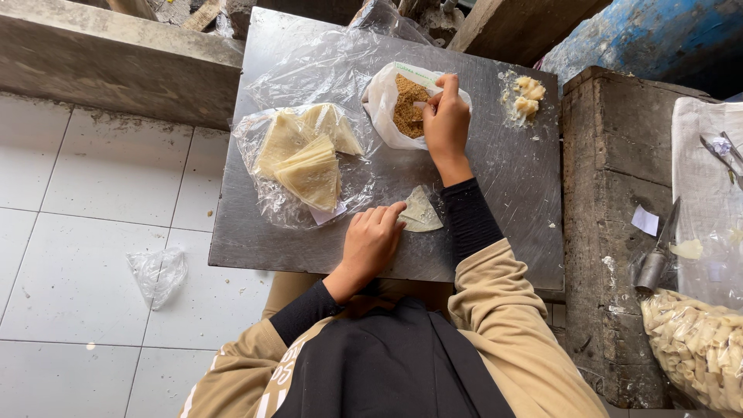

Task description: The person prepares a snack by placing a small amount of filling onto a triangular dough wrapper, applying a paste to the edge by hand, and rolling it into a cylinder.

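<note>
Head view:
- Left hand (pixel 373 238): palm down on a steel table (pixel 495 186), fingertips pressing one folded dough wrapper (pixel 420 211); not clenched.
- Right hand (pixel 446 116): fingers pinched at the mouth of a white plastic bag (pixel 381 104), over its brown crumbly filling (pixel 405 104); what it pinches is too small to tell.
- Stack of triangular wrappers (pixel 303 155): on clear plastic, left of the bag.
- Small pale dough pieces (pixel 526 97): far right corner of the table.
- Bag of pale finished pieces (pixel 696 348): beside the table, right edge.
- Crumpled plastic (pixel 157 272): on the tiled floor, left.
</note>
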